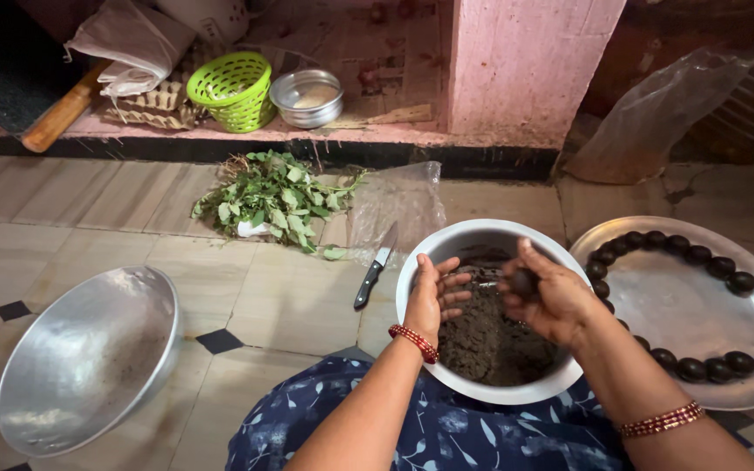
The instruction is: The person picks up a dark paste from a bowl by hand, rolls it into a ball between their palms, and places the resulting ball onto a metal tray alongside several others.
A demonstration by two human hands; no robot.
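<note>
A steel bowl (446, 240) on the floor in front of me holds a dark, crumbly mixture (490, 336). Over the bowl, my right hand (556, 301) grips a small dark ball (525, 281) of that mixture in its fingertips. My left hand (433, 292) hovers over the bowl's left side with its palm turned toward the right hand, fingers apart and smeared dark, holding nothing. A red bangle circles each wrist. To the right, a round steel plate (682, 305) carries several finished dark balls (699, 255) set along its rim.
A black-handled knife (375, 267) lies left of the bowl, beside a bunch of green leaves (276, 201) and a clear plastic bag (394, 205). An empty steel pan (89, 353) sits at lower left. A green basket (233, 87) and lidded steel container (307, 98) stand on a ledge.
</note>
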